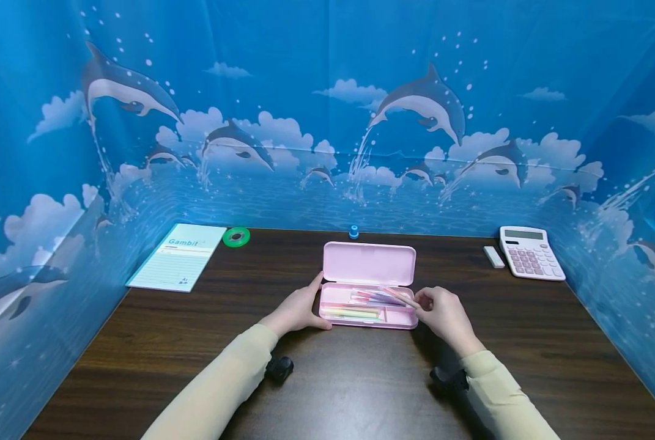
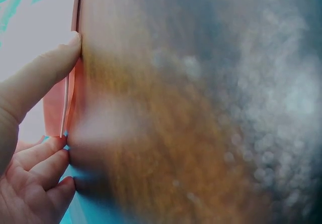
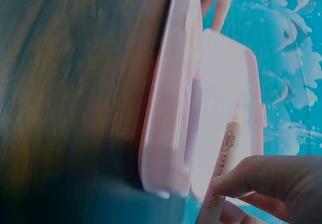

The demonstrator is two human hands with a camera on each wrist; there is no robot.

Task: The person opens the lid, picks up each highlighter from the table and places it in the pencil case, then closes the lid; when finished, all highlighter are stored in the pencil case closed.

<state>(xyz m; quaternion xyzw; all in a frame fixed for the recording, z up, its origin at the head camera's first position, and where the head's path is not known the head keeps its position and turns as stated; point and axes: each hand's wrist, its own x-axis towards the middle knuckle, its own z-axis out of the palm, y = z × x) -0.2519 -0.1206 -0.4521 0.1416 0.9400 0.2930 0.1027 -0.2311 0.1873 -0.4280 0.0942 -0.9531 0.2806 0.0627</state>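
Note:
A pink pencil case (image 1: 369, 264) lies on the table with its lid raised behind it. My left hand (image 1: 298, 310) grips its left end, thumb at the front corner and fingers at the back. In the left wrist view, thumb and fingertips meet the case's edge. My right hand (image 1: 444, 315) pinches a pale peach highlighter (image 3: 227, 148) between thumb and fingers, tilted over the right end of the case. Inside the case, several pens (image 1: 368, 297) lie in the rear compartment, and yellow-green ones (image 1: 355, 313) lie in the front compartment.
A notepad (image 1: 178, 256) and a green tape roll (image 1: 236, 237) lie at the back left. Behind the case stands a small blue object (image 1: 353, 232). A white eraser-like block (image 1: 493, 257) and a calculator (image 1: 531, 253) sit at the back right. A dolphin-print curtain (image 1: 283, 201) borders the table.

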